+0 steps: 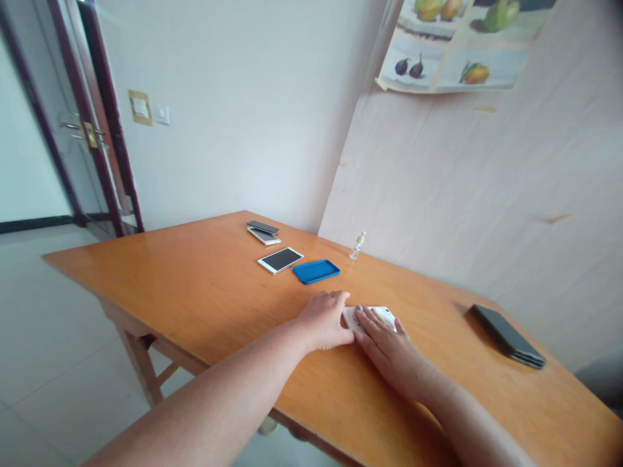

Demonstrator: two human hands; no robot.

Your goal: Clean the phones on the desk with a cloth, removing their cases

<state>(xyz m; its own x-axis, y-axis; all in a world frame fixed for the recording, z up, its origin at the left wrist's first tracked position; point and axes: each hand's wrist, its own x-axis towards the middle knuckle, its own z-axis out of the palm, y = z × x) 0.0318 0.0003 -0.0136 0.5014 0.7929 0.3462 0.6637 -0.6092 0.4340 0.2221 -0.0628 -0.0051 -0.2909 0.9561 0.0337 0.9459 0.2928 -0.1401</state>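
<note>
A white smartphone (386, 315) lies back up on the wooden table, its camera corner at the far right. My left hand (327, 321) grips its left end, thumb on the near side and fingers on the far side. My right hand (384, 340) rests across the phone's back with its fingers stretched out flat. A small pale bit shows by the right fingertips; I cannot tell what it is. Just beyond my hands is an empty blue phone case (316, 271). Beside the case lies a white phone with a dark screen (281, 260).
Farther back, a dark phone (263, 227) overlaps a silver-white one (264, 236). A small clear spray bottle (357, 246) stands near the board. Dark flat items (506, 336) are stacked at the right. The table's (160, 279) near edge runs below my forearms.
</note>
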